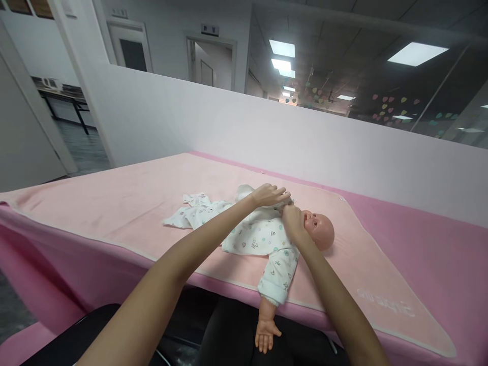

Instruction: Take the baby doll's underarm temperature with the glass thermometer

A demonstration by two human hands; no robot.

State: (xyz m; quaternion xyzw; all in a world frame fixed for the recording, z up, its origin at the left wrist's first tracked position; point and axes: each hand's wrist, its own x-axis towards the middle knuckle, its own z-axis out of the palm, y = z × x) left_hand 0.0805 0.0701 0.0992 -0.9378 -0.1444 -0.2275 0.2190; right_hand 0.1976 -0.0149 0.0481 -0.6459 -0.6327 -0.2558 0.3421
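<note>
The left hand and right hand pinch the printed top on a baby doll whose arm overhangs the counter's front edge.

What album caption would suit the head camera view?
Left hand and right hand close together beside a doll's head, its patterned clothes above a pink blanket.

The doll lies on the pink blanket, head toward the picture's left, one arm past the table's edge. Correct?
No: the head view shows the doll's head toward the picture's right. The doll does lie on the pink blanket, one arm past the table's edge.
</note>
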